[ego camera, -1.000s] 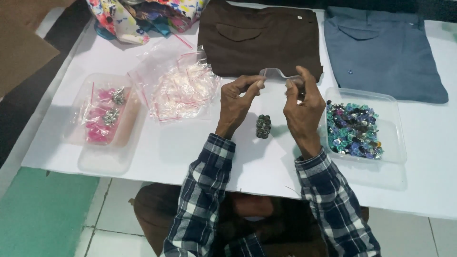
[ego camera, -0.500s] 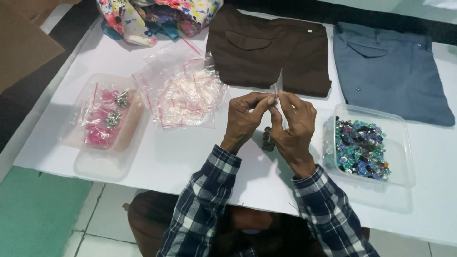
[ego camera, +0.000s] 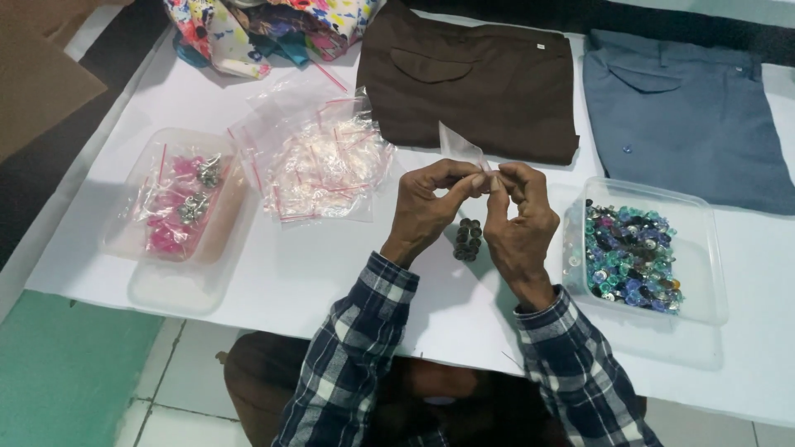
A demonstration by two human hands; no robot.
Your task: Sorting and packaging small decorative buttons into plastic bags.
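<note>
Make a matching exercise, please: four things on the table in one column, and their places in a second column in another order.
1. small clear bag
2. pile of dark buttons
3. tray of mixed buttons
4. heap of clear bags

a. left of the brown garment
b. pinched by both hands
c. on the table between the wrists
d. right of the right hand

Pairs: 1-b, 2-c, 3-d, 4-a

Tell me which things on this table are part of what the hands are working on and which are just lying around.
In use:
- small clear plastic bag, pinched by left hand and right hand
- pile of dark buttons between the hands

Lying about:
- tray of coloured buttons
- heap of empty zip bags
- tray of filled bags
- brown trousers
- grey-blue trousers
- floral cloth
</note>
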